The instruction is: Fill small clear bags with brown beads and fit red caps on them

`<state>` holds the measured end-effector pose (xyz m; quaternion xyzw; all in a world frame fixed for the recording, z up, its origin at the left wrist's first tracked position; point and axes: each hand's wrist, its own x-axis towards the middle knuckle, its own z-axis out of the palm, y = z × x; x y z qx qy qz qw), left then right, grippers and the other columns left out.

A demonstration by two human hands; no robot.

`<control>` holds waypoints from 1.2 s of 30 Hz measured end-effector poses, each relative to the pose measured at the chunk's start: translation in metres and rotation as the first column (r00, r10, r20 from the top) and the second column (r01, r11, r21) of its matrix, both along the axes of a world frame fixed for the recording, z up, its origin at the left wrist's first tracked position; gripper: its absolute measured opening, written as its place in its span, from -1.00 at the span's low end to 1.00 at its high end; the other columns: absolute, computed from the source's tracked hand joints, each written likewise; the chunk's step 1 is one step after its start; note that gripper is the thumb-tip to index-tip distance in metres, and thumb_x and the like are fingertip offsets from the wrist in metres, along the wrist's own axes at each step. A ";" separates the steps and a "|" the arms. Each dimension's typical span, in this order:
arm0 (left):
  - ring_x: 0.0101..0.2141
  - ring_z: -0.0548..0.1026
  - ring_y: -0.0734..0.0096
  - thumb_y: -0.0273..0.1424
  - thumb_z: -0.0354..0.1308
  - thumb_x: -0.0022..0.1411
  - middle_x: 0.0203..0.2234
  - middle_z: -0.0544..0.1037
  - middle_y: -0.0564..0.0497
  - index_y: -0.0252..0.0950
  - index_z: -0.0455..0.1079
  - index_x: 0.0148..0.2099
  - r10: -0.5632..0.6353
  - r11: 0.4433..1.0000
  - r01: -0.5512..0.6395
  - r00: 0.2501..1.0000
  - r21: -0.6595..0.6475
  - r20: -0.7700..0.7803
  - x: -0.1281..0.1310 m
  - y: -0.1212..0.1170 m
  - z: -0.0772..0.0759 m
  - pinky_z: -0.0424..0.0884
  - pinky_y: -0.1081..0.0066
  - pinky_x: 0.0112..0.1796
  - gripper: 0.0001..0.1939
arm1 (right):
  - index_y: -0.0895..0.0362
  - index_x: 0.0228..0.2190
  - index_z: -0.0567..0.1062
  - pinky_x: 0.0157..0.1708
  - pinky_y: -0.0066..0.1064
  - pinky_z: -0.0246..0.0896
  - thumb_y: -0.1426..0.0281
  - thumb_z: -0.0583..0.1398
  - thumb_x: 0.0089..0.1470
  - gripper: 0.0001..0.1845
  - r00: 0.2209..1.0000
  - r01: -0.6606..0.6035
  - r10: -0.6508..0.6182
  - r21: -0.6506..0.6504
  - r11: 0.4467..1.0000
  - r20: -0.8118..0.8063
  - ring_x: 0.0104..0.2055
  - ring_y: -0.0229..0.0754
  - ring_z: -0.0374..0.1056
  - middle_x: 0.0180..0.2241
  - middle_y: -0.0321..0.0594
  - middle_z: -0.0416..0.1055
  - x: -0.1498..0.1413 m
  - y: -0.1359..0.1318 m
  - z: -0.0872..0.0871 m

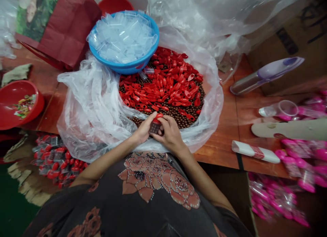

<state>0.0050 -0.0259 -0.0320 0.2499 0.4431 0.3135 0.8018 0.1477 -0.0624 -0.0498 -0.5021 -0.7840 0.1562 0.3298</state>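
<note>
Between my hands is a small clear container [154,128] filled with brown beads, a red cap [158,116] at its top. My left hand [144,128] is closed on its left side, thumb up by the cap. From the right, the fingers of my right hand [170,130] curl round the container and touch the cap. Just beyond lies an open plastic bag [213,104] with loose brown beads [171,110] and a heap of red caps [163,83]. A blue bowl [122,68] of clear empty containers [125,36] stands at its back.
Finished-looking red-capped containers [57,158] are piled at lower left. At far left sits a red bowl [38,104] with small colourful bits, near a dark red bag [68,29]. Rightward are a purple-topped flask [265,75], a white tube [255,151], pink-capped containers [270,196] and a cardboard box [288,60].
</note>
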 end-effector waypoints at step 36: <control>-0.73 0.13 0.65 -0.08 0.10 0.20 -0.62 0.30 0.15 -0.32 0.41 -0.17 0.623 0.757 -0.561 0.774 0.336 -0.112 -0.235 0.038 0.067 0.02 0.55 -0.71 -0.61 | 0.22 0.12 0.38 -0.03 0.04 0.35 0.38 -0.02 0.26 -0.54 0.906 -0.119 0.080 0.069 0.990 0.417 0.02 0.17 0.40 0.06 0.19 0.39 0.015 0.074 -0.031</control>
